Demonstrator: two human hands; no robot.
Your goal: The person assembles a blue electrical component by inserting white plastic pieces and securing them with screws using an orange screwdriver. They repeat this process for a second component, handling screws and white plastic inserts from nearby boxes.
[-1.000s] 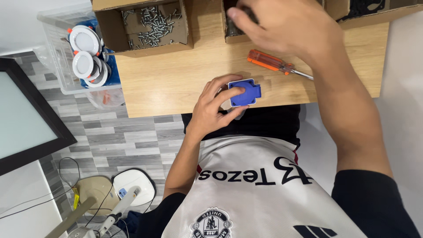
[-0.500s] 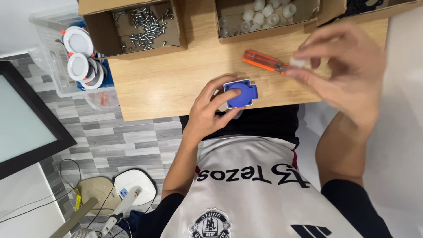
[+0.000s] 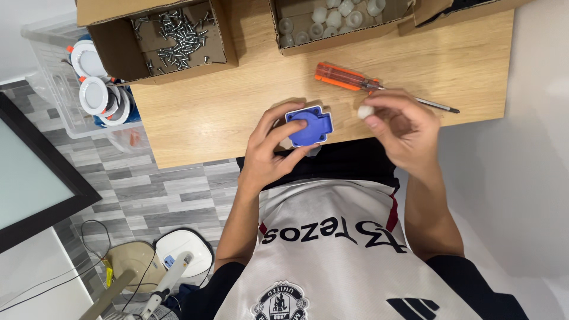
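The left hand (image 3: pixel 269 157) holds a blue socket (image 3: pixel 309 125) just above the near edge of the tabletop (image 3: pixel 237 112), fingers clamped on its sides and corners, thumb across the round face. The right hand (image 3: pixel 403 127) sits just beside it, thumb and forefinger pinched together on a small white cap (image 3: pixel 365 111).

The socket looks like rigid moulded plastic: light, stiff and not fragile, though its smooth faces could slip, so the squared edges are the sound place to grip, as now. The cap appears tiny and light, possibly slightly soft, and easily dropped; a fingertip pinch suits it.

An orange-handled screwdriver (image 3: pixel 347 77) lies on the tabletop just beyond the right hand, untouched. At the far edge stand a box of screws (image 3: pixel 178 38) and a box of white caps (image 3: pixel 332 21). A clear bin (image 3: pixel 59 95) holding round white fittings stands off the left end.
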